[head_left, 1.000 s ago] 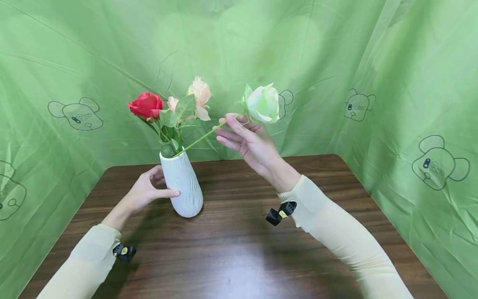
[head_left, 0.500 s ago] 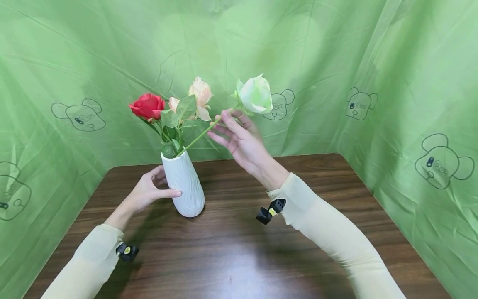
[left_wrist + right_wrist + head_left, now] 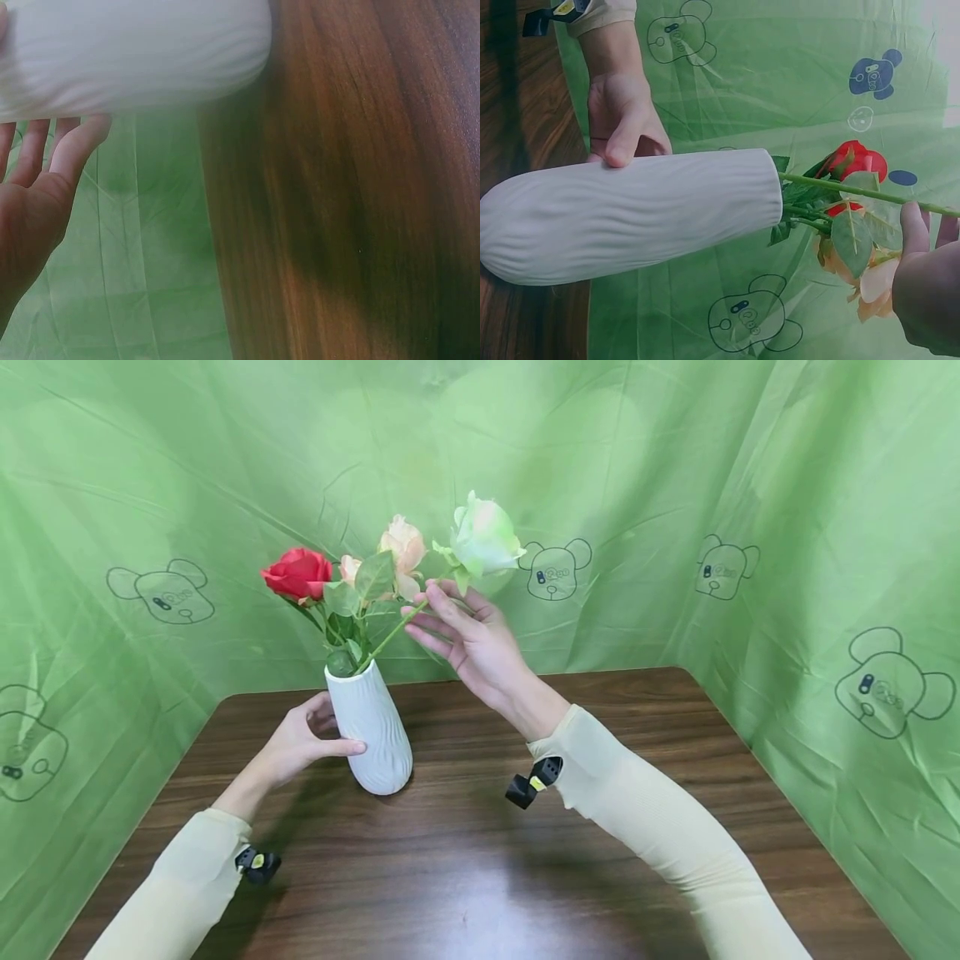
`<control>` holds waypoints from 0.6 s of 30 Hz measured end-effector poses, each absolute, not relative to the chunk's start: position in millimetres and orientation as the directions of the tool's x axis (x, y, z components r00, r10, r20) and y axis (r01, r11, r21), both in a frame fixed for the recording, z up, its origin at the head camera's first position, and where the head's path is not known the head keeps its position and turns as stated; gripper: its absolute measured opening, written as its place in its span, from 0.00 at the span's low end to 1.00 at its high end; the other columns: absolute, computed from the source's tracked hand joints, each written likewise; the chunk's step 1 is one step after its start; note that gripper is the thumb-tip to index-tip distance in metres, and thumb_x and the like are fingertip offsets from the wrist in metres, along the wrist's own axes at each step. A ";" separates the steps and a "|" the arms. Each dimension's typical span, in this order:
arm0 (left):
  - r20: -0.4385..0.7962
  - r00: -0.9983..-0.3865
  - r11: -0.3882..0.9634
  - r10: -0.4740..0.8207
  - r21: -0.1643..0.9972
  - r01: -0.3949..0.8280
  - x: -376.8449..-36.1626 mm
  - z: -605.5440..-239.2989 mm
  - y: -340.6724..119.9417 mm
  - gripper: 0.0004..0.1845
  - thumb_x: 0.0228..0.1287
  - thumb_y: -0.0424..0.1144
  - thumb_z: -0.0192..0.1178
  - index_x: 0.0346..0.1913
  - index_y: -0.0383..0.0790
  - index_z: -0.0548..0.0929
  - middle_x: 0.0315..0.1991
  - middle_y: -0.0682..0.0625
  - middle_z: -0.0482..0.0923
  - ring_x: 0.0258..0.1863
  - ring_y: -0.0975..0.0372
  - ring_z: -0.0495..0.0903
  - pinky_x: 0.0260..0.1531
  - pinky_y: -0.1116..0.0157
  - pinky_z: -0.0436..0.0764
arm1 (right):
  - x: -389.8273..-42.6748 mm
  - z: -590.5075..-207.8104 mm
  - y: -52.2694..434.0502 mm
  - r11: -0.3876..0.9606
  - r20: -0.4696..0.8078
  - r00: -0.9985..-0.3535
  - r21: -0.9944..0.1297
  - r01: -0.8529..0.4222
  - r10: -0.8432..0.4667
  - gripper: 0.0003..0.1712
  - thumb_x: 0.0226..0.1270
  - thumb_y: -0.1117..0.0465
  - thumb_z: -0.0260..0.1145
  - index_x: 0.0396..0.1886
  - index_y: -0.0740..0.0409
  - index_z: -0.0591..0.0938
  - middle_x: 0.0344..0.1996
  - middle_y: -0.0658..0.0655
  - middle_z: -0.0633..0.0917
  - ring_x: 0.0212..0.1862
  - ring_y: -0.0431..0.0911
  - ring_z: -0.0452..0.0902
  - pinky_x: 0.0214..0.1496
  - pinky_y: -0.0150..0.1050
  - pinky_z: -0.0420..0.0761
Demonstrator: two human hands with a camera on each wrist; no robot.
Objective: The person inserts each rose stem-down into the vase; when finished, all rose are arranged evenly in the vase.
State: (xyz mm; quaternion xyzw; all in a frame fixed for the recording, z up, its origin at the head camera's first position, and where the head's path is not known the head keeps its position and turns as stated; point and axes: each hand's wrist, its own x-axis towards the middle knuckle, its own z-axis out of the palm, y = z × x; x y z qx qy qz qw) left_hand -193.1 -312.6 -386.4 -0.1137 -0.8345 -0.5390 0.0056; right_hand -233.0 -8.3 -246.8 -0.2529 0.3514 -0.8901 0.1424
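Observation:
A white ridged vase (image 3: 372,735) stands on the table, held by my left hand (image 3: 300,743) with the thumb across its front and the fingers behind. In the left wrist view those fingers (image 3: 79,146) reach the side of the vase. My right hand (image 3: 480,647) pinches the green stem (image 3: 392,633) of a pale green-white rose (image 3: 486,537) just below the bloom. The stem's lower end runs into the vase mouth, hidden inside, and leans right. A red rose (image 3: 297,574) and peach flowers (image 3: 403,545) with green leaves stand in the same vase.
The dark wooden table (image 3: 465,860) ends at a back edge near the green curtain (image 3: 637,485), which hangs on the back and both sides. Bear-head outlines are printed on the curtain. Black wrist cameras sit on both sleeves.
My right hand has moved left toward the vase, bringing the pale rose left and up so its stem leans less. My left hand still holds the vase in nearly the same spot.

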 end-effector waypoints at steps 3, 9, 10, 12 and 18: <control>0.136 -0.975 0.386 0.177 0.902 0.196 -194.3 -388.9 -310.4 0.42 0.54 0.35 0.78 0.71 0.38 0.69 0.61 0.42 0.78 0.58 0.60 0.80 0.53 0.67 0.80 | -233.3 -246.4 -8.2 -0.718 0.340 -0.834 -0.689 0.093 -0.435 0.08 0.77 0.68 0.59 0.41 0.56 0.85 0.43 0.58 0.86 0.49 0.52 0.85 0.61 0.49 0.79; 0.134 -0.974 0.394 0.181 0.898 0.196 -194.7 -387.5 -310.5 0.42 0.55 0.36 0.78 0.71 0.38 0.69 0.61 0.43 0.79 0.58 0.59 0.80 0.53 0.65 0.80 | -233.4 -244.4 -12.6 -0.723 0.324 -0.844 -0.682 0.106 -0.429 0.09 0.76 0.69 0.60 0.44 0.58 0.86 0.43 0.60 0.87 0.47 0.52 0.86 0.60 0.49 0.80; 0.132 -0.975 0.392 0.179 0.900 0.193 -195.0 -387.3 -310.2 0.42 0.55 0.36 0.78 0.71 0.39 0.70 0.60 0.43 0.79 0.58 0.59 0.80 0.53 0.65 0.80 | -233.7 -244.6 -13.1 -0.721 0.323 -0.845 -0.685 0.102 -0.426 0.09 0.76 0.69 0.60 0.44 0.58 0.86 0.43 0.60 0.87 0.47 0.52 0.86 0.60 0.49 0.80; 0.132 -0.975 0.399 0.177 0.897 0.193 -195.3 -387.5 -310.3 0.42 0.54 0.37 0.79 0.71 0.39 0.70 0.60 0.43 0.79 0.58 0.59 0.80 0.53 0.64 0.80 | -235.0 -245.4 -14.7 -0.717 0.322 -0.846 -0.691 0.097 -0.425 0.10 0.76 0.70 0.60 0.43 0.57 0.86 0.42 0.60 0.87 0.47 0.52 0.86 0.59 0.49 0.80; 0.139 -0.974 0.394 0.181 0.897 0.201 -194.2 -388.5 -311.7 0.42 0.55 0.35 0.78 0.71 0.37 0.69 0.61 0.41 0.78 0.59 0.60 0.80 0.53 0.66 0.80 | -236.5 -249.1 -23.6 -0.695 0.276 -0.862 -0.709 0.116 -0.425 0.12 0.75 0.73 0.60 0.37 0.55 0.86 0.40 0.56 0.87 0.45 0.50 0.85 0.58 0.48 0.81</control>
